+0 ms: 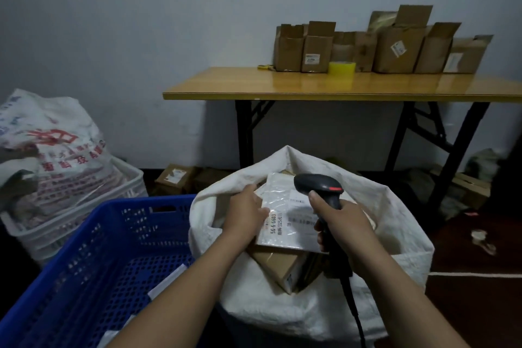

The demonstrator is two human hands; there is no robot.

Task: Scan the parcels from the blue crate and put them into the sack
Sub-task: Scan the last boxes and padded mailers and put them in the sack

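while the parcel (pixel 285 215) lies flat, label up, over the open sack (pixel 310 311), i log: left hand (pixel 245 212), fingers curled round its left edge, thumb on top. right hand (pixel 339 223) wrapped round the scanner (pixel 319 186), head just above the label's right side. parcel's long axis runs away from me. blue crate (pixel 93 257) sits left. letting go with the left hand should, i judge, drop it in.

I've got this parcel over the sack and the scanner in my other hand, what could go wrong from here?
The left hand grips the parcel by one edge only, above the open sack; it might slip in unscanned.
Its clear wrap shows glare, so the scanner in the right hand may misread the label.
The scanner cable hangs across the sack's front and could snag.
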